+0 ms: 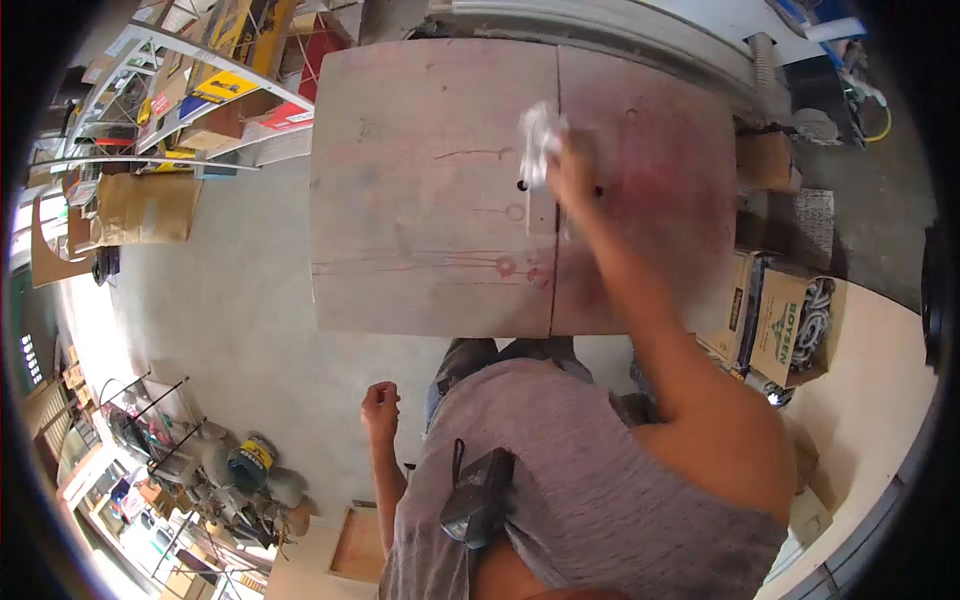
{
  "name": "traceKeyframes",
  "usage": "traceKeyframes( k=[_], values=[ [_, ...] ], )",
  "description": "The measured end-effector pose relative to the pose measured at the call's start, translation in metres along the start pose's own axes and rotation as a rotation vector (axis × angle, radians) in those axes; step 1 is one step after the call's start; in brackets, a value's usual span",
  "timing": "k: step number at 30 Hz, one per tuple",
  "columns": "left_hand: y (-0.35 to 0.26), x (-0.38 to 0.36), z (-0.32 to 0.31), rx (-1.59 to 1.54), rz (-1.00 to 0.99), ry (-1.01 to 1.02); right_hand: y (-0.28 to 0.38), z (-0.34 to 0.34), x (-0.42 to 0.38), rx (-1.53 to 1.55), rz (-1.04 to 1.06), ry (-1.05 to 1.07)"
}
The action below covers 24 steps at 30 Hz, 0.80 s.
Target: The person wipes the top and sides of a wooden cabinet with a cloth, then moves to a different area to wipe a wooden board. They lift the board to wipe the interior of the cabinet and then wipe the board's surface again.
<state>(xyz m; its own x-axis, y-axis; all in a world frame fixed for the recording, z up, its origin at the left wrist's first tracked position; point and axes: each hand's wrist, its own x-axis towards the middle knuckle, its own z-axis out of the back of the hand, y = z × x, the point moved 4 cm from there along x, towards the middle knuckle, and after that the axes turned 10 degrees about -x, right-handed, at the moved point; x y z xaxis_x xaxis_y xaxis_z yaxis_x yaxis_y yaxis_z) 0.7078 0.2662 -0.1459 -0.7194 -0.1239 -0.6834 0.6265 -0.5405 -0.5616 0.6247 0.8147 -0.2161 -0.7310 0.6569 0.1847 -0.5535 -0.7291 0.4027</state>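
Nearest the lens, a dark device (478, 497) is clipped to the grey shirt (590, 470). Fingers of the right hand (572, 172) are closed on a crumpled white rag (540, 140), pressed onto the wooden panel (420, 190) beside a small hole near its middle seam. The left hand (380, 408) is curled shut, empty, at the side. By judgement, red stain has been rubbed into the right half; the paler left half remains largely unwiped.

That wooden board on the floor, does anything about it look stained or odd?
Yes. The board is unevenly reddish: darker right of its seam, with red streaks and rings near the lower middle. The right hand presses a white rag there.
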Motion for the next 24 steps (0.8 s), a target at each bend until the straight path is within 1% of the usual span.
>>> traceKeyframes(
  k=[1, 2, 3, 4, 5, 7, 8, 9, 10, 11, 13, 14, 15, 16, 17, 18, 19, 20, 22, 23, 24],
  values=[
    [-0.001, 0.005, -0.005, 0.030, -0.026, 0.008, 0.015, 0.022, -0.046, -0.101, -0.025, 0.267],
    [0.000, 0.003, -0.004, 0.070, -0.042, 0.016, 0.038, 0.050, -0.090, 0.025, 0.234, 0.193],
    [-0.001, 0.001, -0.006, 0.071, -0.041, 0.020, 0.030, 0.033, -0.140, 0.168, 0.216, 0.419],
    [-0.007, 0.001, -0.011, 0.028, -0.050, 0.027, 0.025, 0.022, -0.186, 0.224, 0.417, 0.626],
    [-0.013, 0.000, -0.016, -0.015, -0.061, 0.036, 0.019, 0.026, -0.185, 0.219, 0.410, 0.622],
    [-0.025, -0.004, -0.027, 0.002, -0.063, 0.043, 0.023, 0.030, -0.169, 0.245, 0.569, 0.799],
    [-0.026, -0.006, -0.029, 0.022, -0.101, 0.060, 0.029, 0.057, -0.123, 0.229, 0.311, 0.589],
    [-0.027, -0.010, -0.031, 0.047, -0.138, 0.078, 0.039, 0.091, -0.071, -0.029, 0.262, 0.472],
    [-0.027, -0.013, -0.032, 0.058, -0.138, 0.077, 0.031, 0.098, -0.034, 0.136, 0.089, 0.312],
    [-0.028, -0.015, -0.035, 0.077, -0.136, 0.092, 0.022, 0.098, 0.003, 0.067, 0.006, 0.231],
    [-0.028, -0.024, -0.041, 0.101, -0.135, 0.103, 0.009, 0.080, 0.039, -0.153, 0.020, 0.272],
    [-0.027, -0.029, -0.044, 0.096, -0.114, 0.105, 0.001, 0.064, 0.021, -0.146, 0.014, 0.275],
    [-0.027, -0.032, -0.046, 0.086, -0.096, 0.106, -0.008, 0.030, -0.006, -0.240, 0.139, 0.325],
    [-0.024, -0.033, -0.050, 0.077, -0.104, 0.097, -0.005, 0.013, -0.020, -0.336, 0.277, 0.366],
    [-0.016, -0.034, -0.052, 0.058, -0.100, 0.077, 0.018, 0.057, -0.052, -0.314, 0.218, 0.457],
    [-0.006, -0.042, -0.049, 0.052, -0.087, 0.063, 0.008, 0.049, -0.094, -0.232, 0.239, 0.409],
    [-0.003, -0.050, -0.053, 0.048, -0.082, 0.060, -0.001, 0.039, -0.135, -0.171, 0.185, 0.614],
    [0.000, -0.056, -0.060, 0.058, -0.047, 0.046, 0.007, 0.073, -0.163, -0.179, 0.314, 0.904],
    [0.014, -0.073, -0.072, 0.067, -0.001, 0.022, 0.005, 0.083, -0.218, -0.168, 0.422, 1.137],
    [0.023, -0.078, -0.081, 0.026, -0.010, 0.031, 0.001, 0.079, -0.218, -0.168, 0.444, 1.137],
    [0.036, -0.088, -0.085, 0.001, -0.010, 0.042, 0.010, 0.088, -0.218, 0.043, 0.584, 0.796]
  ],
)
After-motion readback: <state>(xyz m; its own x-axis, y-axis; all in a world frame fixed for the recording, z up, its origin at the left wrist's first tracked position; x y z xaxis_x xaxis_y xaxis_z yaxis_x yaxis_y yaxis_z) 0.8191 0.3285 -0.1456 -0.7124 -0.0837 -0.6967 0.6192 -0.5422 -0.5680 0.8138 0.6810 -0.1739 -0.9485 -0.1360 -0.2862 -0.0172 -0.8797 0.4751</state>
